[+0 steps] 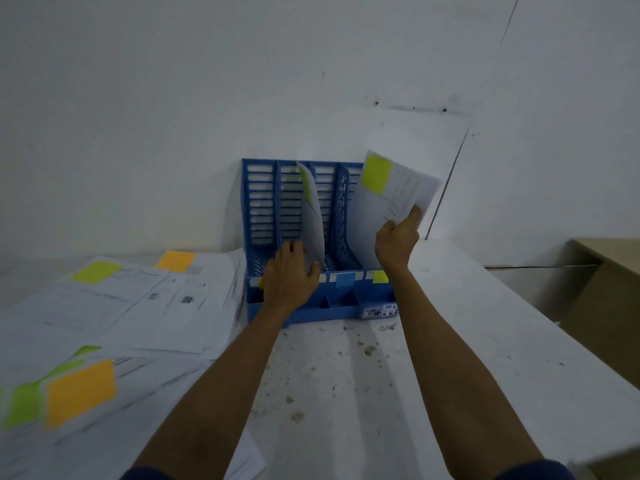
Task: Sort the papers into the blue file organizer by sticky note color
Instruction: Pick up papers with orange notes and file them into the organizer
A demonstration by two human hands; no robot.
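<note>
The blue file organizer (263, 202) stands against the wall with three upright slots. Its front rim carries a blue label (345, 279) and a yellow-green label (380, 276). My right hand (398, 239) holds a paper with a yellow-green sticky note (394, 202) upright in the rightmost slot. My left hand (292, 275) grips the lower edge of a curled paper (313, 216) with a yellow-green note, standing in the middle of the organizer. Loose papers (149, 303) with yellow-green and orange notes lie spread on the table to the left.
The white table (346, 393) is speckled with dirt in front of the organizer. A white wall rises right behind it. A beige cabinet (609, 299) stands lower, off the table's right edge.
</note>
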